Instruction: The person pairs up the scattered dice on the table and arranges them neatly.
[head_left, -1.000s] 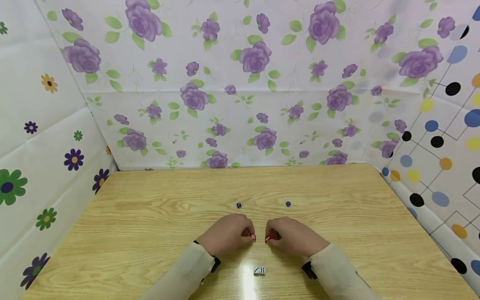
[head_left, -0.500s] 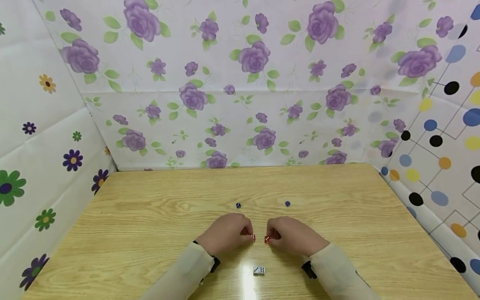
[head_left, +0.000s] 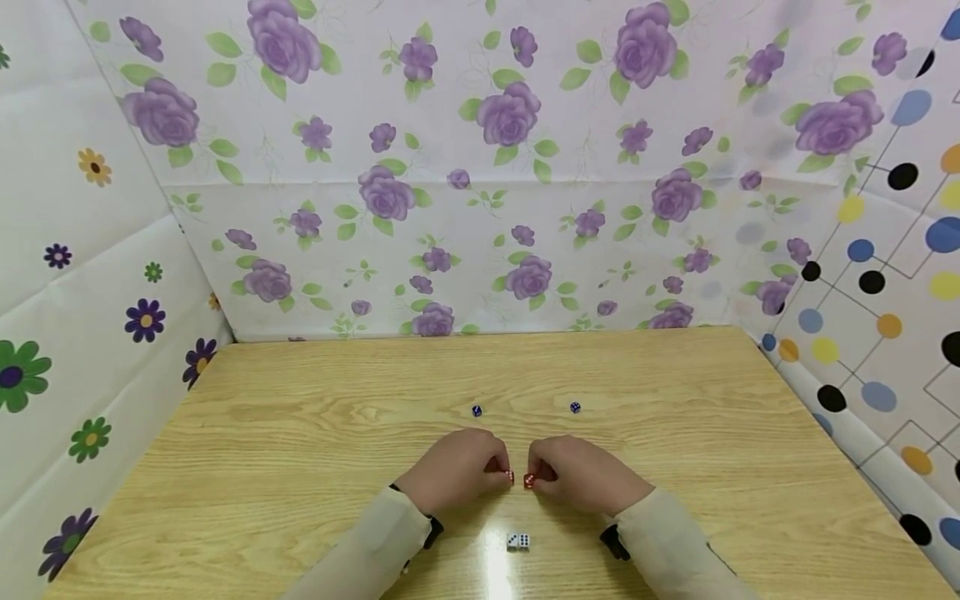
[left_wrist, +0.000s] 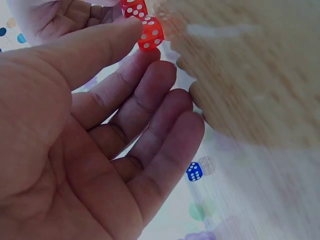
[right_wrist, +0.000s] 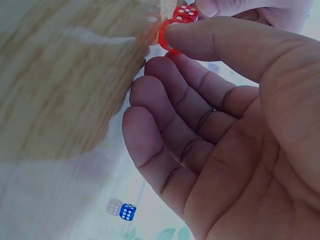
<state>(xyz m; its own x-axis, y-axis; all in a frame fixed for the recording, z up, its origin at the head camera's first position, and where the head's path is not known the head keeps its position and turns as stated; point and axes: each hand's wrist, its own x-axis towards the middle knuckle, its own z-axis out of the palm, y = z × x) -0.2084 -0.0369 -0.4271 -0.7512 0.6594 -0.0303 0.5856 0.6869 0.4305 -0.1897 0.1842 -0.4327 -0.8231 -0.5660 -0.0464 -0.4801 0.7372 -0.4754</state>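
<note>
Between thumb and index finger, my left hand [head_left: 459,468] pinches a red die [left_wrist: 151,34] with white pips. My right hand [head_left: 585,473] pinches a second red die [head_left: 529,481] the same way. The two red dice face each other across a narrow gap in the head view, low over the wooden table. In the right wrist view my thumb covers much of the right red die [right_wrist: 172,35]. The other fingers of both hands are loosely bent. Nearer the body, two white dice [head_left: 518,542] sit side by side, touching, between the forearms.
Beyond the hands lie two blue dice, a left one [head_left: 477,411] and a right one [head_left: 575,407], set well apart. The wooden table [head_left: 300,400] ends at a flowered cloth [head_left: 465,217] behind, with patterned cloths on both sides.
My two hands have moved slightly toward each other, so the gap between the red dice has narrowed. The blue and white dice have stayed in place.
</note>
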